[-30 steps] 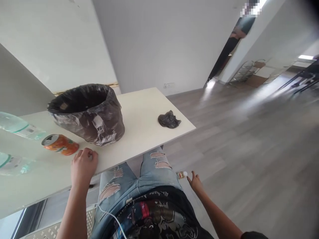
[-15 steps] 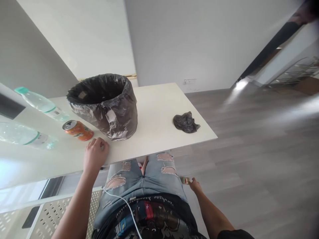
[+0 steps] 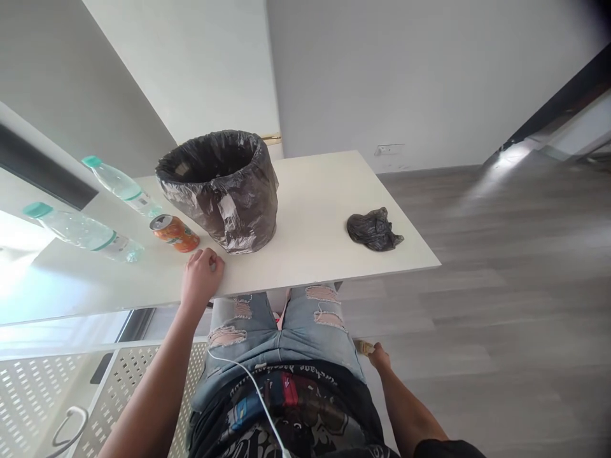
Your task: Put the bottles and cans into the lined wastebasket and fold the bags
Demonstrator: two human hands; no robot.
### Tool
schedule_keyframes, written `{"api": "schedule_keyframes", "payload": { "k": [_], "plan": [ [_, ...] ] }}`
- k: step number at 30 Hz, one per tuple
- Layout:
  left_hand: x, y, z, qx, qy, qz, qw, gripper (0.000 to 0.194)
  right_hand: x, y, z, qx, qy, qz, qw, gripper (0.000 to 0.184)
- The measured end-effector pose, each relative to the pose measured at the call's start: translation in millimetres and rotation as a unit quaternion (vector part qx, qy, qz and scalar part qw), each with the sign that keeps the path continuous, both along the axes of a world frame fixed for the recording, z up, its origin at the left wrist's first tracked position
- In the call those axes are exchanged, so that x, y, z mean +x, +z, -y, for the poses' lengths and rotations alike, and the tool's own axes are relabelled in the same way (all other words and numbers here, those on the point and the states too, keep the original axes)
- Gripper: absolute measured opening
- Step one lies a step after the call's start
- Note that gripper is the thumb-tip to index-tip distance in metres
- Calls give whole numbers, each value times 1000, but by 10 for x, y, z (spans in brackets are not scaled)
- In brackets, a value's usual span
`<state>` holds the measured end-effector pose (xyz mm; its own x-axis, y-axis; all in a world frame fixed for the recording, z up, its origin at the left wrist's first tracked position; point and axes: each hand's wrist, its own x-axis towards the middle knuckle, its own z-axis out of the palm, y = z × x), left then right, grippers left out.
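While my left hand [image 3: 203,272] rests curled on the surface [image 3: 312,207] beside an orange can [image 3: 177,234], centre-left, my right hand [image 3: 380,358] grips a small jar [image 3: 365,346], lower centre-right.

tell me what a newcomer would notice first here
The big, dark, bag-lined bin on the white table stands out first. Next come the orange can beside the left hand and a crumpled dark bag near the table's right end. Low down, the right hand holds a small container.
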<state>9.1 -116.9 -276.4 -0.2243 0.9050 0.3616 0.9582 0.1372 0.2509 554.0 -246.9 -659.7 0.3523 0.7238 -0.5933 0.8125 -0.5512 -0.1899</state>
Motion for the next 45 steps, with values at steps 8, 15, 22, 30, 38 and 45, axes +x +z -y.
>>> {"api": "schedule_keyframes", "payload": {
  "k": [8,15,22,30,38,45],
  "plan": [
    [33,32,12,-10,6,12,1000,17,-130,157,71,-23,-49,17,998,36],
    [144,146,123,36,-12,96,995,28,-145,1221,-303,130,-1,-15,991,44],
    [1011,355,785,52,-195,342,918,40,-745,3478,-447,576,29,-13,817,43],
    [1592,389,977,-101,-398,372,833,113,-1921,4988,-321,707,200,-151,661,9],
    [1606,399,1058,-17,-284,361,888,52,-2229,5144,-441,661,274,-113,690,45],
    [1327,682,1133,-100,-350,318,876,53,-2119,5134,-432,621,357,-175,675,37]
  ]
}}
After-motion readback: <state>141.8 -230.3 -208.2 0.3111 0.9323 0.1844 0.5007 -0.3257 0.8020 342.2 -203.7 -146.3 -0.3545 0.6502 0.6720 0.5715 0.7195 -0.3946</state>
